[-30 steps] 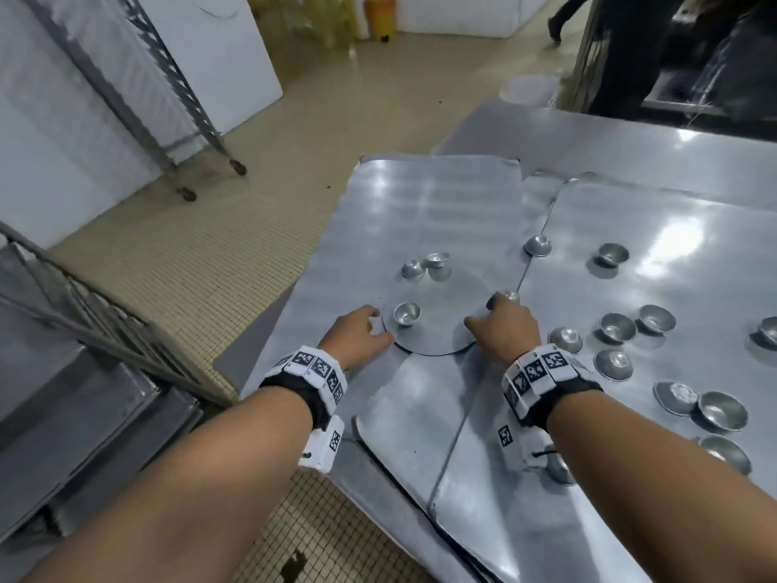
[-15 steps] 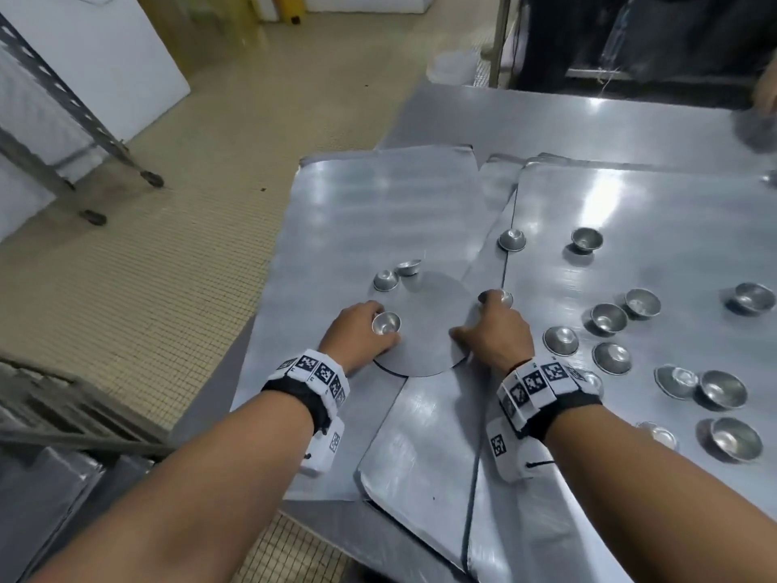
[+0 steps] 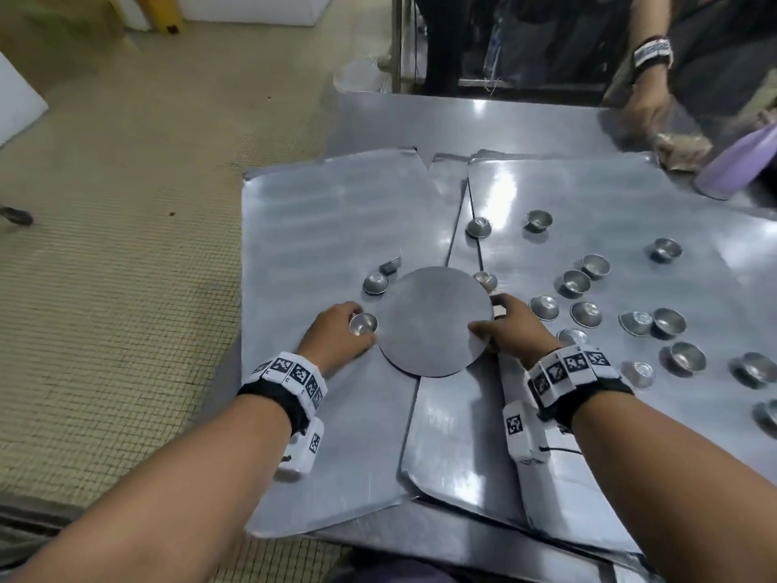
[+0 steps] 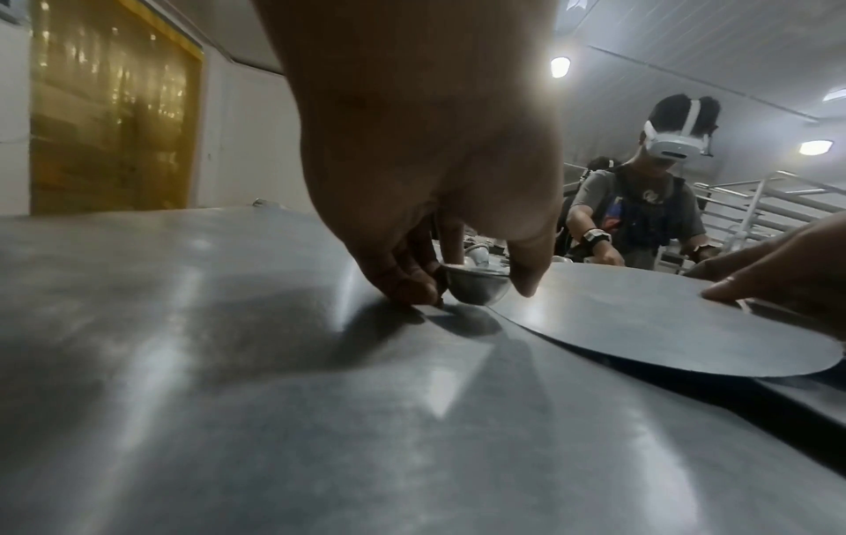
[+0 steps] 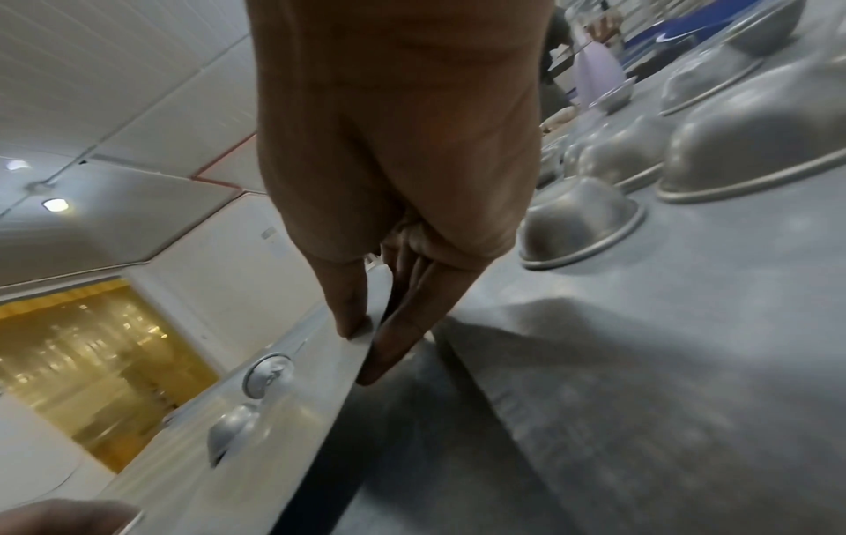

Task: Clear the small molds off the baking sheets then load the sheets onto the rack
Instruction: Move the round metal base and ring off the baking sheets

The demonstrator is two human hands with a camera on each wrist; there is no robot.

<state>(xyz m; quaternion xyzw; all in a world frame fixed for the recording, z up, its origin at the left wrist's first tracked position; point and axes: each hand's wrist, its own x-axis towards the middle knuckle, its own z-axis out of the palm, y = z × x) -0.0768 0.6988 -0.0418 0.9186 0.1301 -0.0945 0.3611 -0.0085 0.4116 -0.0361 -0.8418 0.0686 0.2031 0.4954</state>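
Head view shows a big shiny tabletop [image 3: 462,119] with flat baking sheets lying on it, some over the edges of others. One sheet on the left [image 3: 328,229] has a few little things on it. One sheet on the right [image 3: 588,195] has many small molds [image 3: 586,281] spread out on it, some right side up and some upside down. A round flat disc [image 3: 433,321] lies across the two sheets, between both hands. The right hand [image 3: 511,330] pinches the right rim of the disc, thumb on top and fingers under. The left hand [image 3: 336,334] sits just beside the left rim of the disc. Its fingers and thumb pinch one small mold [image 3: 363,324] that sits on the left sheet. A purple bottle [image 3: 740,162] stands at the far right corner.
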